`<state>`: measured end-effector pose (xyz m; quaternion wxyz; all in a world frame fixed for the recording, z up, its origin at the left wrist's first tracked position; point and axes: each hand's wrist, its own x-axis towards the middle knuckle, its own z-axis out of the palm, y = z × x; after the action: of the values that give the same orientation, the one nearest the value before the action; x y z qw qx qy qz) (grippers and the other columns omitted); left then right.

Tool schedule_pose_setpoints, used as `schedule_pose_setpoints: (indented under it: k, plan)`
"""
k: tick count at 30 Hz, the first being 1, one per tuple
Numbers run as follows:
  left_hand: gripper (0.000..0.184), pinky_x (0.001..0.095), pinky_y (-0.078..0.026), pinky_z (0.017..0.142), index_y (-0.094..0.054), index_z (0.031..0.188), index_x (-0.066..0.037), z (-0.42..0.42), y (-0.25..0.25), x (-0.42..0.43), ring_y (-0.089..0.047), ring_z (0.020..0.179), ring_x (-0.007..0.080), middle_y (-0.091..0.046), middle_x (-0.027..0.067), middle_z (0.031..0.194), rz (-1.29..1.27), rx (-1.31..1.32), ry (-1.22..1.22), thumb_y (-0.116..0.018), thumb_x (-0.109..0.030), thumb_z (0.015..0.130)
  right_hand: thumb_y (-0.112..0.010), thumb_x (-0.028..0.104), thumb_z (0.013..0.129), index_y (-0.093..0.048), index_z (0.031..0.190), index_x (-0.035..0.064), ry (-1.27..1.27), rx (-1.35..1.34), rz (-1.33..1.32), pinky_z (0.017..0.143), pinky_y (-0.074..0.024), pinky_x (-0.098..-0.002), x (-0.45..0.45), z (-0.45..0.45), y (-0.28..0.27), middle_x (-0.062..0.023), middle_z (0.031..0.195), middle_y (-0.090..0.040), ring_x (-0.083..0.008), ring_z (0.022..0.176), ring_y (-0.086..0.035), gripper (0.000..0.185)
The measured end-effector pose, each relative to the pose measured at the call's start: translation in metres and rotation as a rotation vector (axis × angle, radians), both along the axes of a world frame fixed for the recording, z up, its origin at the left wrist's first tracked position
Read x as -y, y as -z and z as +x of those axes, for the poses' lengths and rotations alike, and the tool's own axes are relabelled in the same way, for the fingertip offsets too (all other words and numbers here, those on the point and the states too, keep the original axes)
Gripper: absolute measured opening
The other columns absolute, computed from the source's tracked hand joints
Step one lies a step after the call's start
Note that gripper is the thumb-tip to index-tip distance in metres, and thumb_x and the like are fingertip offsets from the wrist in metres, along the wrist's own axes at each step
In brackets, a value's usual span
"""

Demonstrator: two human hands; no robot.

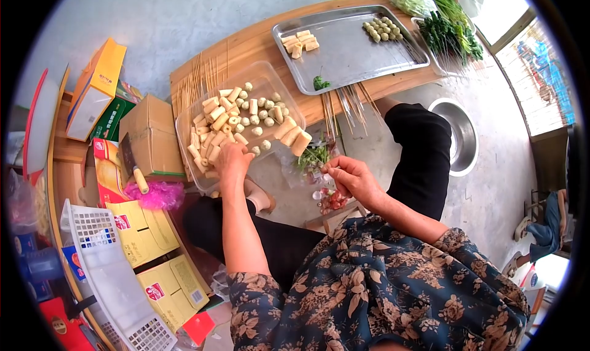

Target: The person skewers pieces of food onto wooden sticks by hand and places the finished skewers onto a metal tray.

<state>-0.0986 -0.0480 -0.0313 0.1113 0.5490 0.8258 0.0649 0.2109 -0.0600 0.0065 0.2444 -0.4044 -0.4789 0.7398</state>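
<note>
One bundle of pale skewers [195,83] is lying along the left end of the tabletop [258,45]. One clear bin [263,79] is overhanging its near-left corner, holding beige tubes [216,116] and green balls [269,122], both overlapping too much to count. The left hand [232,160] is reaching among the tubes; whether its hidden fingertips are pinching one, I cannot tell. One metal tray [338,47] is spanning toward the far edge, carrying two piles and one green sprig [320,82]. The right hand [353,177] is pressing thumb and forefinger together beyond the near edge, anything between them being unclear.
</note>
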Motion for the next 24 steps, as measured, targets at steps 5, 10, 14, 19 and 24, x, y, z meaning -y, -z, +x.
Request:
schedule_pose_setpoints:
  k: [5,10,14,19,24]
  plan:
    - [0.008,0.0434,-0.050,0.074,-0.071,0.080,-0.010,-0.007,0.018,-0.010,-0.064,0.087,0.0331,-0.067,0.0138,0.090,-0.077,-0.004,-0.002,-0.068,-0.015,0.075,-0.049,0.017,0.097,-0.058,0.101,0.0007,-0.001,0.003,0.003,0.044,-0.0324,-0.0187,0.001,0.003,0.000,0.0047,0.058,-0.045,-0.0031,0.047,-0.039,0.019]
    - [0.007,0.0382,-0.052,0.068,-0.070,0.076,-0.005,-0.021,0.033,-0.012,-0.066,0.074,0.0286,-0.068,0.0111,0.077,0.265,0.157,-0.012,-0.066,-0.010,0.074,-0.049,0.017,0.097,-0.058,0.101,0.0003,-0.005,0.000,0.008,0.044,-0.0325,-0.0186,0.000,0.005,0.000,0.0046,0.058,-0.045,-0.0031,0.047,-0.040,0.019]
    - [0.009,0.0320,-0.053,0.067,-0.068,0.083,-0.001,-0.019,0.011,-0.016,-0.064,0.072,0.0178,-0.066,0.0064,0.078,0.368,0.831,-0.230,-0.064,-0.008,0.080,-0.050,0.018,0.096,-0.058,0.101,0.0019,-0.006,-0.017,0.047,0.039,-0.0311,-0.0195,0.003,0.002,0.004,0.0036,0.056,-0.045,-0.0039,0.043,-0.040,0.019]
    - [0.011,0.0305,-0.054,0.075,-0.060,0.095,-0.003,-0.006,-0.006,-0.017,-0.060,0.081,0.0142,-0.061,0.0045,0.090,0.529,1.550,-0.315,-0.064,-0.010,0.087,-0.051,0.020,0.095,-0.059,0.101,0.0037,-0.035,-0.074,0.023,0.036,-0.0296,-0.0192,0.009,-0.004,-0.005,0.0033,0.056,-0.046,-0.0038,0.041,-0.040,0.019]
    - [0.016,0.0309,-0.054,0.074,-0.056,0.096,-0.004,0.003,-0.007,-0.020,-0.062,0.082,0.0175,-0.062,0.0068,0.091,0.589,1.721,-0.299,-0.066,-0.010,0.085,-0.051,0.019,0.096,-0.058,0.101,0.0020,-0.045,-0.093,0.081,0.042,-0.0339,-0.0203,0.014,-0.009,-0.014,0.0035,0.058,-0.045,-0.0037,0.046,-0.041,0.019]
